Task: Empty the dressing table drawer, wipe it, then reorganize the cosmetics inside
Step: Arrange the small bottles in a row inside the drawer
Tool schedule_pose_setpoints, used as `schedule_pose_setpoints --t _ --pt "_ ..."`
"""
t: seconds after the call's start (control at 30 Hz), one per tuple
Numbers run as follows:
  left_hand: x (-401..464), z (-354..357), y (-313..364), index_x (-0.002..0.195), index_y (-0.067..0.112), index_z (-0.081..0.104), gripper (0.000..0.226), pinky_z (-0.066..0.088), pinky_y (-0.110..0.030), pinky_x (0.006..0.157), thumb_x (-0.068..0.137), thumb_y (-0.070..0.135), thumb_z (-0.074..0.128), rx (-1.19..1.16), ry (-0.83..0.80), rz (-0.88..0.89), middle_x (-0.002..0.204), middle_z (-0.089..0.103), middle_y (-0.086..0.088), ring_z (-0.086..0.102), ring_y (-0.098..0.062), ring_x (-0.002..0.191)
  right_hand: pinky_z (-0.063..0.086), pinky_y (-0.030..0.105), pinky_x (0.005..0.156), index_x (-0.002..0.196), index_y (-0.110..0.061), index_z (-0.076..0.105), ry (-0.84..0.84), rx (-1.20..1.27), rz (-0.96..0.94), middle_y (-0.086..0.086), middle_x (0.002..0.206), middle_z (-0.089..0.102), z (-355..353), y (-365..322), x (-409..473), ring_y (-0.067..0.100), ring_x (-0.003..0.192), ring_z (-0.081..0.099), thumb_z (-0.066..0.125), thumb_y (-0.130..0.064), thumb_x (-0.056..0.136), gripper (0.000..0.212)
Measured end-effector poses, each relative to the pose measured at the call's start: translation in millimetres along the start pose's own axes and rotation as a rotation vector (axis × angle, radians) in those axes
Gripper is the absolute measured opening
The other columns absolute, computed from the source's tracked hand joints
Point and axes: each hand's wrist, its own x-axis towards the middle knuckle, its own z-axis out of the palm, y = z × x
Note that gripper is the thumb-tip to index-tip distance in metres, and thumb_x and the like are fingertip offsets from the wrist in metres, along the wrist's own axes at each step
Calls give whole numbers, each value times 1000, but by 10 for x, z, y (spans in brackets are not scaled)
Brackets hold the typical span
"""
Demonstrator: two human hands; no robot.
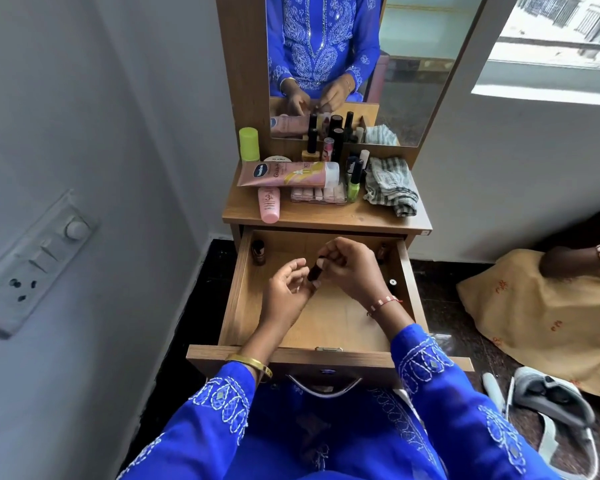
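Both hands meet over the open wood-grain drawer [326,320]: right hand [352,271] pinches a small dark cylindrical bottle [314,272], left hand [288,289] loosely cupped, holding nothing. Two little bottles stand at its 11 and 1 o'clock corners.

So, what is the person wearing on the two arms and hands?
Both arms wear loose, bright blue sleeves with white embroidered patterns near the cuffs. On the wrist of the left hand sits a plain gold bangle. The wrist of the right hand carries a thin red thread bracelet with small pale beads. No gloves are worn.
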Motion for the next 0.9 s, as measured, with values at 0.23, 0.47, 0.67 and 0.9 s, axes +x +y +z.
schedule_pose_setpoints --t 0.23,0.47,0.67,0.9 --pt "43 -81 -46 118 14 62 41 46 -10 73 78 17 72 120 15 -3 106 67 0 60 -13 100 58 45 78 84 -22 64 -70 101 41 11 86 68 31 31 86 32 85 69 68 -1 79 22" --pt "109 -531 -43 129 10 52 43 40 -19 96 87 6 59 193 238 56 130 58 -5 54 -12 117 55 29 75 94 5 64 -72 41 50 12 89 69 362 -156 269 15 77 62 65 7 78 16" --pt "108 -694 -44 115 10 62 36 49 -36 97 89 -4 42 -30 530 -44 109 66 -5 63 -16 99 51 30 81 95 -2 68 -114 -60 53 12 92 70 804 -205 405 18 81 62 60 7 77 21" --pt "138 -694 -74 115 9 62 35 51 -37 95 90 -2 40 -82 504 -79 105 65 -3 63 -16 96 41 9 64 102 -2 66 -144 -130 53 16 100 68 1006 -192 469 26 90 65 55 9 80 27"
